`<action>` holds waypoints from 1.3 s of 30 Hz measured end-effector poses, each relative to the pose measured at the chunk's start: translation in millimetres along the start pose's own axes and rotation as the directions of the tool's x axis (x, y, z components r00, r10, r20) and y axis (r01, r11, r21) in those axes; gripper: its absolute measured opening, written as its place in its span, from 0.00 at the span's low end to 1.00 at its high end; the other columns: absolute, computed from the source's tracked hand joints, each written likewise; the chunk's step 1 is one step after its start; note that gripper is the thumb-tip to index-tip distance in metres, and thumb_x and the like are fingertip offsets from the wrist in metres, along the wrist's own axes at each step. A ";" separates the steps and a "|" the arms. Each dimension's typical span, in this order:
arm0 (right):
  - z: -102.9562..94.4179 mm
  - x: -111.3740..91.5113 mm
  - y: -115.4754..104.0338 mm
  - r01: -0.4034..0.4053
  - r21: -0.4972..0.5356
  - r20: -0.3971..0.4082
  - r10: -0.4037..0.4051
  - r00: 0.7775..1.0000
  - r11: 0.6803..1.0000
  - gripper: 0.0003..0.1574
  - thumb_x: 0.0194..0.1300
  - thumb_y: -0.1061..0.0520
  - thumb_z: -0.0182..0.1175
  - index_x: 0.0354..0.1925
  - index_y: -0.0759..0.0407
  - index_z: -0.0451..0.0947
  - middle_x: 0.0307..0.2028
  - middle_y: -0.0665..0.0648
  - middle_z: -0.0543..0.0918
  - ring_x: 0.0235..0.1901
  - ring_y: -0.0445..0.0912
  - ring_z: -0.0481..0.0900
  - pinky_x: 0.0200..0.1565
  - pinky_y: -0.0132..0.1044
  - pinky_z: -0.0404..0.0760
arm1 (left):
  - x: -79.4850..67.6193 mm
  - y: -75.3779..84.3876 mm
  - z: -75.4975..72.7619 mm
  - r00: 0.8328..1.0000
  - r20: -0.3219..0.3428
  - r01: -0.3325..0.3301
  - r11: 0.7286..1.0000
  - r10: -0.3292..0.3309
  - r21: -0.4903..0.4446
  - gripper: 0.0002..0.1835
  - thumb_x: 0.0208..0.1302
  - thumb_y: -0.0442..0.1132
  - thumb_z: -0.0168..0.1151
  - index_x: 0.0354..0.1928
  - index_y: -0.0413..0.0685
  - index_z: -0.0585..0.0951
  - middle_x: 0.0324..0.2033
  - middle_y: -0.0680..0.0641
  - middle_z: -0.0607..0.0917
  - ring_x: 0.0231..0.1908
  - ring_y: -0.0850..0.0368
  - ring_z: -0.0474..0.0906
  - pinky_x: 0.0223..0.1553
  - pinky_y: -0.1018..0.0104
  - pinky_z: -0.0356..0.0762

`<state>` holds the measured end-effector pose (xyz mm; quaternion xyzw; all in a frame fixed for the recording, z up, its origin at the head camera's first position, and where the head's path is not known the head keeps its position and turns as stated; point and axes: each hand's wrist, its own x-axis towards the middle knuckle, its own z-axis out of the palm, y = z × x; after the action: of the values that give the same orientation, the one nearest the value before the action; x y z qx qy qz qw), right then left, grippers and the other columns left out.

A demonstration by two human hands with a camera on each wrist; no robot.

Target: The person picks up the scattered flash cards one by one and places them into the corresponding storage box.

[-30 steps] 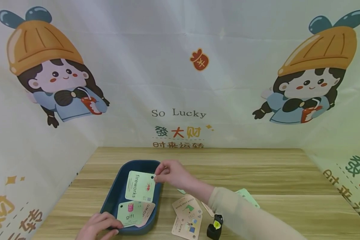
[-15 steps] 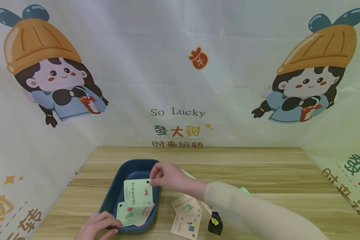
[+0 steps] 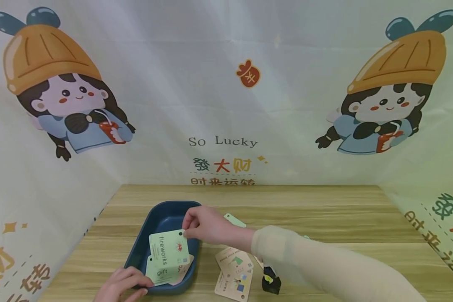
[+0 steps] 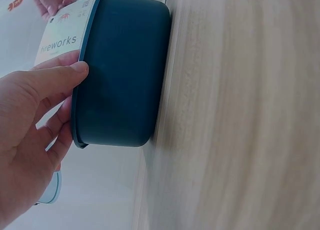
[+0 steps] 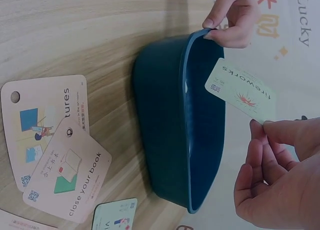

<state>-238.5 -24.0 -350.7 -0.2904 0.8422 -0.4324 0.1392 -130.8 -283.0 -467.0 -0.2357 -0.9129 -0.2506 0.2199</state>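
Observation:
A pale green flashcard printed "fireworks" hangs over the dark blue plastic basin, pinched at its holed corner between the thumb and fingers of my right hand. Beneath it in the basin lie a green "gift" card and a pink card, both partly covered. At the basin's near left corner, my left hand grips the rim, thumb outside and fingers inside. In the right wrist view the fireworks card is tilted above the rim, apart from it.
Right of the basin, two pink cards overlap on the wooden table, "close your book" above a picture card. A small black object with a yellow mark sits beside them. A green card is partly behind my right wrist.
My right hand has moved left and slightly nearer with the fireworks card, which now covers more of the gift card. My left hand keeps its place on the rim.

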 end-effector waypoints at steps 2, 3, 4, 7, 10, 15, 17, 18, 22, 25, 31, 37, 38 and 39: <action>1.4 0.9 0.5 -0.001 -0.006 -0.001 0.001 1.000 1.000 0.07 0.61 0.64 0.68 0.31 0.57 0.78 0.23 0.48 0.80 0.23 0.36 0.74 0.28 0.26 0.70 | 0.2 -0.4 0.3 1.000 -0.008 -0.018 1.000 0.018 -0.004 0.20 0.46 0.30 0.76 0.33 0.68 0.84 0.31 0.71 0.77 0.33 0.73 0.66 0.31 0.74 0.64; 2.1 1.3 1.0 -0.001 -0.007 -0.001 0.001 1.000 1.000 0.07 0.60 0.64 0.68 0.31 0.56 0.78 0.23 0.48 0.80 0.23 0.36 0.74 0.28 0.26 0.71 | 0.3 -0.6 0.5 1.000 -0.011 -0.026 1.000 0.026 -0.007 0.20 0.45 0.30 0.76 0.33 0.68 0.84 0.31 0.71 0.78 0.33 0.73 0.66 0.31 0.74 0.64; 2.8 1.7 1.6 0.000 -0.011 -0.001 0.000 1.000 1.000 0.07 0.60 0.64 0.68 0.30 0.56 0.78 0.23 0.48 0.80 0.23 0.36 0.74 0.28 0.26 0.71 | 0.5 -0.7 0.8 0.999 -0.014 -0.035 0.999 0.035 -0.009 0.20 0.45 0.30 0.76 0.33 0.68 0.84 0.31 0.71 0.78 0.33 0.73 0.66 0.31 0.74 0.64; 4.2 2.6 3.5 0.004 -0.003 0.003 -0.004 1.000 1.000 0.08 0.60 0.64 0.68 0.30 0.56 0.78 0.23 0.48 0.80 0.23 0.36 0.74 0.28 0.26 0.71 | 0.6 -0.9 1.2 0.999 -0.021 -0.048 0.999 0.048 -0.012 0.20 0.45 0.29 0.76 0.33 0.68 0.84 0.32 0.71 0.78 0.33 0.73 0.67 0.31 0.75 0.64; 4.9 3.2 4.5 0.005 0.007 0.004 -0.005 1.000 1.000 0.07 0.60 0.64 0.68 0.31 0.57 0.78 0.23 0.49 0.81 0.23 0.36 0.75 0.28 0.26 0.71 | 0.2 -1.1 0.7 0.999 -0.017 -0.038 0.999 0.038 -0.012 0.20 0.45 0.30 0.76 0.33 0.68 0.84 0.32 0.71 0.77 0.33 0.73 0.66 0.31 0.75 0.64; 6.2 2.5 4.7 -0.003 0.017 0.014 0.003 1.000 1.000 0.08 0.60 0.64 0.68 0.30 0.56 0.77 0.22 0.50 0.81 0.22 0.37 0.74 0.27 0.26 0.70 | -0.3 -1.3 0.1 1.000 -0.007 -0.024 1.000 0.024 -0.017 0.20 0.46 0.30 0.75 0.33 0.69 0.84 0.32 0.71 0.77 0.32 0.73 0.66 0.30 0.74 0.64; 6.7 2.1 4.7 -0.001 0.019 0.016 0.001 1.000 1.000 0.08 0.60 0.65 0.67 0.30 0.56 0.77 0.22 0.50 0.81 0.22 0.37 0.74 0.26 0.27 0.70 | -0.1 -1.5 0.1 1.000 -0.008 -0.028 0.999 0.028 -0.018 0.20 0.47 0.30 0.75 0.34 0.69 0.83 0.32 0.71 0.77 0.32 0.73 0.66 0.30 0.75 0.65; 7.0 2.1 4.6 -0.001 0.021 0.017 0.000 1.000 1.000 0.08 0.60 0.65 0.67 0.30 0.56 0.77 0.22 0.50 0.81 0.22 0.37 0.74 0.26 0.27 0.70 | 0.0 -1.6 0.1 0.999 -0.009 -0.032 0.999 0.032 -0.018 0.20 0.47 0.30 0.75 0.34 0.69 0.83 0.32 0.71 0.77 0.32 0.73 0.66 0.30 0.75 0.65; 7.8 2.3 4.0 0.001 0.018 0.015 -0.001 1.000 1.000 0.08 0.60 0.65 0.67 0.30 0.56 0.77 0.22 0.49 0.80 0.22 0.37 0.73 0.26 0.26 0.69 | -0.1 -2.1 0.1 0.999 -0.009 -0.037 0.999 0.037 -0.018 0.21 0.46 0.30 0.75 0.34 0.69 0.83 0.32 0.71 0.77 0.32 0.73 0.66 0.31 0.75 0.64; 8.4 2.9 2.9 -0.001 0.012 0.012 0.001 1.000 1.000 0.08 0.60 0.64 0.68 0.30 0.56 0.77 0.21 0.48 0.79 0.22 0.36 0.73 0.26 0.26 0.69 | -0.3 -1.9 0.0 0.999 -0.009 -0.036 0.999 0.036 -0.014 0.21 0.46 0.31 0.76 0.34 0.70 0.83 0.32 0.71 0.77 0.33 0.73 0.66 0.31 0.75 0.64; 8.8 2.5 0.7 -0.002 -0.052 0.013 0.002 1.000 0.999 0.10 0.62 0.61 0.67 0.43 0.56 0.80 0.37 0.54 0.87 0.34 0.42 0.82 0.35 0.28 0.76 | 1.5 -3.1 1.5 0.993 -0.057 -0.109 0.994 0.108 -0.018 0.24 0.41 0.28 0.77 0.35 0.69 0.83 0.32 0.70 0.79 0.32 0.74 0.67 0.32 0.78 0.62; 8.3 -0.7 1.0 -0.013 -0.168 0.003 0.013 1.000 0.986 0.38 0.64 0.53 0.67 0.70 0.48 0.67 0.67 0.52 0.74 0.62 0.50 0.76 0.54 0.37 0.79 | 2.7 -5.8 2.6 0.979 -0.102 -0.181 0.983 0.176 -0.041 0.23 0.43 0.29 0.77 0.35 0.68 0.83 0.32 0.68 0.80 0.31 0.74 0.67 0.34 0.81 0.60; 8.3 -0.7 1.5 -0.015 -0.167 0.001 0.016 1.000 0.986 0.39 0.64 0.52 0.67 0.70 0.48 0.66 0.68 0.52 0.73 0.63 0.51 0.75 0.55 0.38 0.79 | 2.6 -5.7 2.3 0.980 -0.100 -0.179 0.983 0.174 -0.044 0.23 0.43 0.30 0.77 0.35 0.68 0.83 0.32 0.68 0.80 0.31 0.73 0.67 0.34 0.81 0.60; 8.2 -0.8 2.2 -0.015 -0.163 0.000 0.015 1.000 0.986 0.39 0.64 0.52 0.67 0.70 0.48 0.66 0.68 0.52 0.72 0.63 0.51 0.75 0.55 0.39 0.79 | 2.6 -5.6 2.2 0.980 -0.098 -0.177 0.983 0.172 -0.044 0.23 0.43 0.29 0.77 0.35 0.69 0.83 0.32 0.68 0.80 0.31 0.73 0.67 0.33 0.81 0.60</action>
<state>-234.7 -27.8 -357.3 -0.2946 0.8769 -0.3608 0.1186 -136.5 -285.2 -469.4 -0.3085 -0.8703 -0.2653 0.2775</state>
